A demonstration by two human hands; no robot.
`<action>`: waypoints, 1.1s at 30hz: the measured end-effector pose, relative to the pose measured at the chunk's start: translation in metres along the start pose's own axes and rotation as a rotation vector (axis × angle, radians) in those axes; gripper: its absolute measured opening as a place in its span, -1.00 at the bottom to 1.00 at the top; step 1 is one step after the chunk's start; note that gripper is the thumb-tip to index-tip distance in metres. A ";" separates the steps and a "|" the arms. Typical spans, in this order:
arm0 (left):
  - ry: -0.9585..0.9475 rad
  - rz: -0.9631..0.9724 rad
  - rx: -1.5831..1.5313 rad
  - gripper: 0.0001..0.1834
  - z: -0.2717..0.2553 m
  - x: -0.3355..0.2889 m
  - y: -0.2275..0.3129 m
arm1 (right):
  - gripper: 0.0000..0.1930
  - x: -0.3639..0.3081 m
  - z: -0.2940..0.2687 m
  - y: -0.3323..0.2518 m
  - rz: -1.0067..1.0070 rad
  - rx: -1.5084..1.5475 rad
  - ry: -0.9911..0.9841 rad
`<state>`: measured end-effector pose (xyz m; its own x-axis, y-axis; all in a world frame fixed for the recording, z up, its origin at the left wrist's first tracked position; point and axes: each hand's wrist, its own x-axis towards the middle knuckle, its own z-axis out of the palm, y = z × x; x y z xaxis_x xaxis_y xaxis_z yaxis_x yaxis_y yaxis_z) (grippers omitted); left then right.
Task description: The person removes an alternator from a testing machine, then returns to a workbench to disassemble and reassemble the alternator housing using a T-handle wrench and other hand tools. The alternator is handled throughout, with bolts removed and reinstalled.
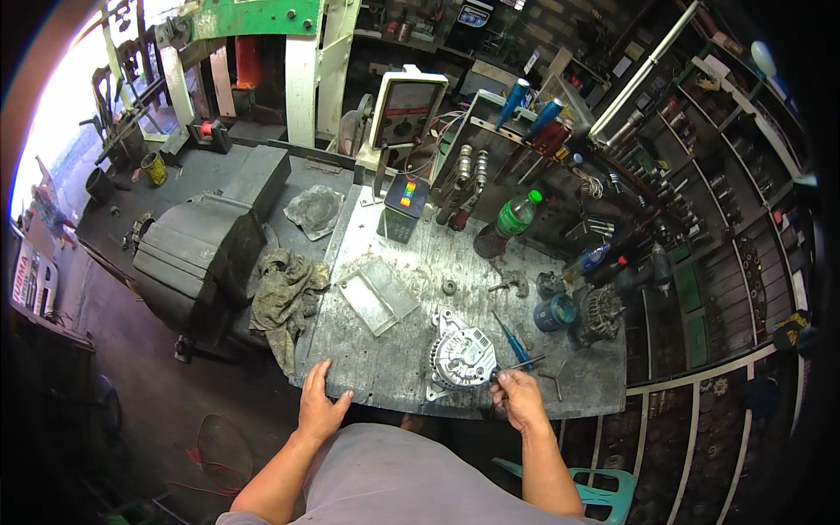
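Observation:
A silver alternator [461, 357] lies on the metal workbench [367, 381] near its front edge, its vented casing facing up. My right hand [518, 398] is at the alternator's right side, fingers closed; a small dark piece shows at the fingertips, too hidden to name. Just beyond that hand lies a blue-handled screwdriver [514, 343], with a dark rod beside it. My left hand [321, 402] rests by the bench's front left edge, fingers apart and holding nothing. Farther in, a shallow metal tray [379, 297] sits on the bench.
A crumpled grey rag [287, 296] hangs at the bench's left, beside a big dark machine housing [188, 249]. Toward the back stand a battery [405, 210] and a green-capped bottle [512, 223]. A blue jar [556, 312] and another alternator [602, 313] are at right.

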<state>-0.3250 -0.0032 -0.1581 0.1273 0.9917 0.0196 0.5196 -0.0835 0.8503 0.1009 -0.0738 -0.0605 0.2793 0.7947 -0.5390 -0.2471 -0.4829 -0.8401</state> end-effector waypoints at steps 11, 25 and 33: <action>-0.027 0.132 -0.073 -0.14 0.000 0.035 0.026 | -0.77 -0.008 0.007 -0.001 0.094 0.022 0.133; -0.343 0.372 -0.050 0.08 0.073 0.073 0.142 | -0.83 0.000 0.003 0.013 -0.013 0.120 0.017; -0.362 0.324 0.030 0.10 0.092 0.071 0.148 | -0.79 0.004 0.003 0.019 -0.176 0.259 -0.034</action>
<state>-0.1616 0.0460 -0.0793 0.5693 0.8170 0.0921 0.4279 -0.3901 0.8153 0.0944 -0.0785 -0.0784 0.3083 0.8720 -0.3801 -0.4269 -0.2303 -0.8745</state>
